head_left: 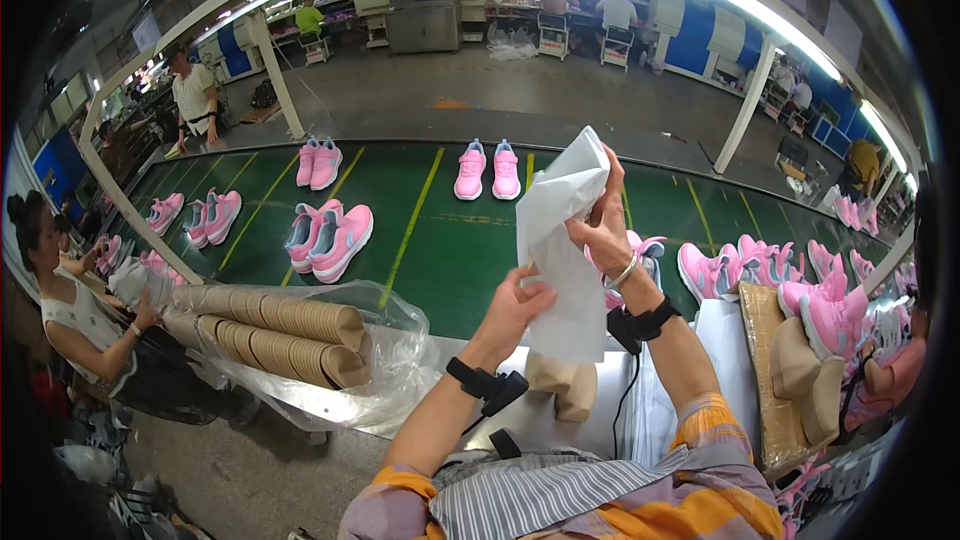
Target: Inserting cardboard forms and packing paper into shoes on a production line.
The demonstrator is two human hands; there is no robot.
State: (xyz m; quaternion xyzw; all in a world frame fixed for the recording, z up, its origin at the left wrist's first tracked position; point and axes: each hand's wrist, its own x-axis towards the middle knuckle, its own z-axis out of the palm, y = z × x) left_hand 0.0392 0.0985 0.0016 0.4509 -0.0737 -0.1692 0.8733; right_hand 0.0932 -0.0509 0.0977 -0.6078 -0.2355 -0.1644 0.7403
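A sheet of white tissue paper (565, 270) hangs in front of me, its top folded and crumpled. My right hand (602, 225) is closed on its upper right edge. Lower down, my left hand (515, 312) pinches the paper's left edge. Beneath the sheet, partly covered by it, brown molded shoe inserts (565, 387) lie on the metal ledge. Behind my right hand a pink shoe (648, 252) is partly hidden. White paper sheets (725, 350) lie beside my right forearm.
Pairs of pink shoes (487, 170) stand along the green conveyor belt (420, 210). Nested brown inserts (275, 335) fill a plastic bag at left. A cardboard box (765, 380) is at right. Co-workers stand left (85, 310) and sit right (895, 370). White posts (275, 75) rise beyond the belt.
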